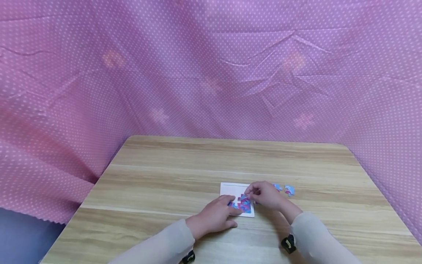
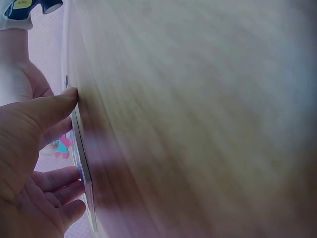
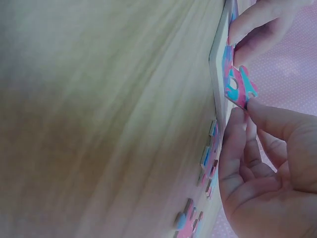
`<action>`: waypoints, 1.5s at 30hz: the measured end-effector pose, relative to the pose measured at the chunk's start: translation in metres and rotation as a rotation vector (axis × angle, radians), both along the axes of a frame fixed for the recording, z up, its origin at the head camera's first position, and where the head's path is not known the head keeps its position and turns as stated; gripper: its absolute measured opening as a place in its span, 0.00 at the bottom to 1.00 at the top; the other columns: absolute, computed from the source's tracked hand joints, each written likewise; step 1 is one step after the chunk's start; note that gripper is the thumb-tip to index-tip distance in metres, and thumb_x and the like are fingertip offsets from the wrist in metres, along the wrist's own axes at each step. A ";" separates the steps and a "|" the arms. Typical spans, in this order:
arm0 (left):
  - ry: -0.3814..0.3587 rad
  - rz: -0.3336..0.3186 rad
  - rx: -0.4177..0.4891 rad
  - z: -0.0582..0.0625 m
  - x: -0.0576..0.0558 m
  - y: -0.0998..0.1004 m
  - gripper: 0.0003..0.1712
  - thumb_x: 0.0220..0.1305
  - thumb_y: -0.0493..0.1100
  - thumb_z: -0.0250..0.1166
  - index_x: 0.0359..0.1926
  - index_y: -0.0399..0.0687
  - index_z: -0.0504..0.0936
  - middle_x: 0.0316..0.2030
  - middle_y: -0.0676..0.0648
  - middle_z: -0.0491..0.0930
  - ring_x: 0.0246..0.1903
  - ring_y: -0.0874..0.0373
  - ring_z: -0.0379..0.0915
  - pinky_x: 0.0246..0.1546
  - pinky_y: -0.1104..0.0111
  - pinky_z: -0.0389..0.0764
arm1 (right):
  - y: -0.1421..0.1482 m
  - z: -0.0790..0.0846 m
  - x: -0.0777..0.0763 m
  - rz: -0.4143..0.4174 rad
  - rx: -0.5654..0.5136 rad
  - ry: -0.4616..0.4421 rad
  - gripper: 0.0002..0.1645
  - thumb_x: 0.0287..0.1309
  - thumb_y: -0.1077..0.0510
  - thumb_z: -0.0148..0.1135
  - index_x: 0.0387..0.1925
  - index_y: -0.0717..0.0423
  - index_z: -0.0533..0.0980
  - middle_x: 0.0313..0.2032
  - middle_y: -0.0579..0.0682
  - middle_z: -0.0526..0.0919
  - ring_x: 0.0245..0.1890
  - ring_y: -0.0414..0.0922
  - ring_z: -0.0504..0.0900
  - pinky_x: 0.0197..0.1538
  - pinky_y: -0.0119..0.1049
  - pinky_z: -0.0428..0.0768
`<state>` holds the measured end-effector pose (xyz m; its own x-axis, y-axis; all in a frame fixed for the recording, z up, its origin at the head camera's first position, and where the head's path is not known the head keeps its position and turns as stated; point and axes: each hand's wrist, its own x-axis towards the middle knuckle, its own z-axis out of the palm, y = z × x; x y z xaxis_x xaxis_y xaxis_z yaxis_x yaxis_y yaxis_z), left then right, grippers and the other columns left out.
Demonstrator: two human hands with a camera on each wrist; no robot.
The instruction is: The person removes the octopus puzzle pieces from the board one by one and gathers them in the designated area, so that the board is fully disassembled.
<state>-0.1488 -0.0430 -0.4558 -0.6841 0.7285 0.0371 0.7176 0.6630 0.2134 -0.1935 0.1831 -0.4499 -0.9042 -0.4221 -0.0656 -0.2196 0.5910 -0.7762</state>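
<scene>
A white puzzle board (image 1: 227, 189) lies on the table, its near part filled with pink, blue and purple pieces (image 1: 244, 206). My left hand (image 1: 215, 215) rests over the board's left and near side, fingers spread and touching the pieces. In the left wrist view the left thumb (image 2: 59, 105) lies by the board's edge. My right hand (image 1: 266, 196) is above the board's right side. Between its thumb and forefinger it pinches a pink and turquoise puzzle piece (image 3: 240, 88), held tilted over the board in the right wrist view.
Loose puzzle pieces (image 1: 289, 190) lie on the wooden table (image 1: 171, 161) right of the board; several (image 3: 188, 220) also show in the right wrist view. A pink dotted cloth (image 1: 197, 73) hangs behind and around the table.
</scene>
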 end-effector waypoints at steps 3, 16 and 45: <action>-0.015 0.006 -0.001 0.000 0.001 0.000 0.23 0.58 0.57 0.66 0.56 0.64 0.81 0.61 0.39 0.69 0.61 0.49 0.64 0.61 0.61 0.66 | 0.002 0.000 0.001 0.019 -0.016 -0.017 0.06 0.58 0.65 0.62 0.36 0.53 0.81 0.29 0.43 0.80 0.29 0.43 0.76 0.32 0.33 0.78; -0.041 0.021 0.002 0.002 0.001 0.000 0.23 0.58 0.57 0.66 0.56 0.64 0.81 0.62 0.38 0.68 0.62 0.48 0.63 0.62 0.60 0.65 | 0.029 0.010 0.007 -0.103 -0.091 -0.027 0.08 0.60 0.59 0.62 0.41 0.56 0.80 0.34 0.48 0.81 0.35 0.46 0.80 0.34 0.38 0.81; -0.051 0.027 -0.010 0.002 0.006 -0.001 0.23 0.59 0.57 0.66 0.56 0.64 0.81 0.63 0.40 0.67 0.63 0.48 0.62 0.63 0.60 0.63 | 0.119 0.005 0.031 -0.172 -0.033 -0.086 0.10 0.58 0.62 0.63 0.41 0.62 0.80 0.35 0.52 0.80 0.36 0.46 0.77 0.33 0.35 0.81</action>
